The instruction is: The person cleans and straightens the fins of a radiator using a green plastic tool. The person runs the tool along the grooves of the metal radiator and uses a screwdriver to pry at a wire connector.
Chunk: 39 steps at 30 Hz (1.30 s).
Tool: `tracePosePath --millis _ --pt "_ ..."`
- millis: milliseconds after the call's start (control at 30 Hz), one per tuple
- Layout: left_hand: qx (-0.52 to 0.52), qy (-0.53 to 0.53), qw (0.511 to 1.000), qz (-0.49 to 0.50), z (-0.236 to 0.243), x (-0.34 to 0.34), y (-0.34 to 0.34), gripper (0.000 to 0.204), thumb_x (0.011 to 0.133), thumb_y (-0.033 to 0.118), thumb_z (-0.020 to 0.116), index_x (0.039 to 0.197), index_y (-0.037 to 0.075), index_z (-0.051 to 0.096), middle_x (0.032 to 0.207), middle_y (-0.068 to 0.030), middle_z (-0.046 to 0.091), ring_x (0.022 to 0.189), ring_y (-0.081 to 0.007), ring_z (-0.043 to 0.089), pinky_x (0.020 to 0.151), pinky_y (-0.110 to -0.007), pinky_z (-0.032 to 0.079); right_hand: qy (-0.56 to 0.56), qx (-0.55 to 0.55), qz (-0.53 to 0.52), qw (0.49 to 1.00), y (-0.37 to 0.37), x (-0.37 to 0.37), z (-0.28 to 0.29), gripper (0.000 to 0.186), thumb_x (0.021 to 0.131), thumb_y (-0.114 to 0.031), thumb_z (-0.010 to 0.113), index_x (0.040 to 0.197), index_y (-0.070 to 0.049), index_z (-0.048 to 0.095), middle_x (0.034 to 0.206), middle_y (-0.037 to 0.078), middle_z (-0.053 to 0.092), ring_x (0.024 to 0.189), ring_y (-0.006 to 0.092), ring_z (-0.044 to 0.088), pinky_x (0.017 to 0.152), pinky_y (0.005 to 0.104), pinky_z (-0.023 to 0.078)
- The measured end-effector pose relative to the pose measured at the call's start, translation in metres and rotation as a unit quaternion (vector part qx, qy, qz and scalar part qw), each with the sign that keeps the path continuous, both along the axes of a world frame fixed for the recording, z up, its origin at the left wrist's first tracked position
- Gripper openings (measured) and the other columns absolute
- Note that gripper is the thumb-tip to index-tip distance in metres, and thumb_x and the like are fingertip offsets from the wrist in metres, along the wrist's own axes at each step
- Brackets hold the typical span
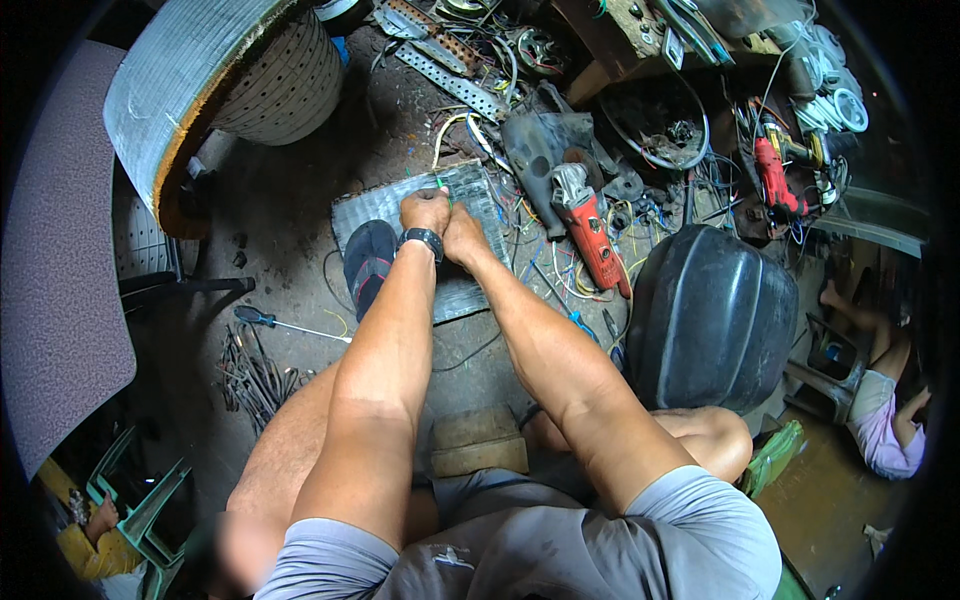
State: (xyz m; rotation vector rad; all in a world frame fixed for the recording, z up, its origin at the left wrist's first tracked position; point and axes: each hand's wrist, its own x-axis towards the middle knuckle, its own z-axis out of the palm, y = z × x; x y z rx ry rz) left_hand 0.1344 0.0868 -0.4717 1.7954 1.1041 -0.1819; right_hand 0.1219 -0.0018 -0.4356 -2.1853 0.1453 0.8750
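My left hand [425, 211], with a dark watch [421, 241] at its wrist, is closed above a scuffed metal-grey board [480, 290]. Beside and touching it, my right hand [464, 237] is closed too. A short bit of thin green wire [441, 183] shows at the fingertips of both hands; the rest of it is hidden by the fingers. A dark sandal [370, 262] rests on the board's left side. Just beyond the board runs a pale cable [440, 138].
Right of the board lie a red angle grinder [592, 236] and loose wires. A black rounded shell [712, 318] stands by my right knee. At left are a screwdriver [290, 324], metal rods [250, 375] and a large drum [275, 95]. A red power drill [776, 180] lies far right. Other people sit at both sides.
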Motion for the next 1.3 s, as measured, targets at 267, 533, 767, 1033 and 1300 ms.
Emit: tracePosePath --millis 267,533,767,1033,1300 --pt "-0.003 0.001 1.000 -0.004 -0.008 -0.002 -0.001 0.028 0.088 0.028 0.075 0.093 0.001 0.077 0.088 -0.0131 0.076 0.078 -0.0192 0.069 0.075 -0.035 0.053 -0.005 -0.001 -0.005 1.000 -0.002 -0.003 0.004 0.040 0.093 -0.019 0.057 0.123 0.006 0.048 0.118 0.038 0.061 0.114 0.0519 0.060 0.097 0.0554 0.047" --pt "0.015 0.007 1.000 -0.011 0.004 -0.012 -0.010 0.031 0.086 0.031 0.076 0.093 0.001 0.077 0.089 -0.0149 0.076 0.079 -0.0212 0.070 0.076 -0.035 0.054 -0.007 0.018 -0.011 1.000 -0.009 -0.013 -0.004 0.041 0.093 -0.021 0.058 0.124 0.005 0.048 0.118 0.037 0.062 0.113 0.0525 0.059 0.096 0.0567 0.048" --pt "0.032 0.017 0.999 -0.001 0.009 -0.018 -0.009 0.031 0.085 0.031 0.077 0.093 0.001 0.077 0.091 -0.0166 0.076 0.083 -0.0232 0.072 0.079 -0.035 0.054 0.005 0.004 -0.028 1.000 -0.006 -0.020 -0.006 0.045 0.094 -0.033 0.058 0.122 0.001 0.053 0.119 0.034 0.063 0.114 0.0499 0.060 0.093 0.0523 0.049" --pt "-0.013 0.040 0.999 0.004 0.017 -0.024 -0.013 0.031 0.085 0.034 0.074 0.099 0.007 0.078 0.102 -0.0195 0.075 0.101 -0.0330 0.071 0.092 -0.039 0.052 0.004 0.022 -0.032 0.999 -0.011 -0.027 -0.010 0.045 0.093 -0.027 0.059 0.126 0.003 0.049 0.121 0.036 0.062 0.116 0.0512 0.058 0.098 0.0541 0.047" --pt "0.049 0.014 0.998 -0.019 0.011 -0.033 -0.020 0.029 0.085 0.033 0.075 0.092 0.005 0.078 0.090 -0.0169 0.076 0.084 -0.0263 0.073 0.079 -0.036 0.054 0.015 0.015 -0.030 0.999 -0.016 -0.035 -0.004 0.042 0.093 -0.027 0.060 0.121 0.002 0.051 0.116 0.035 0.063 0.113 0.0513 0.060 0.094 0.0560 0.048"
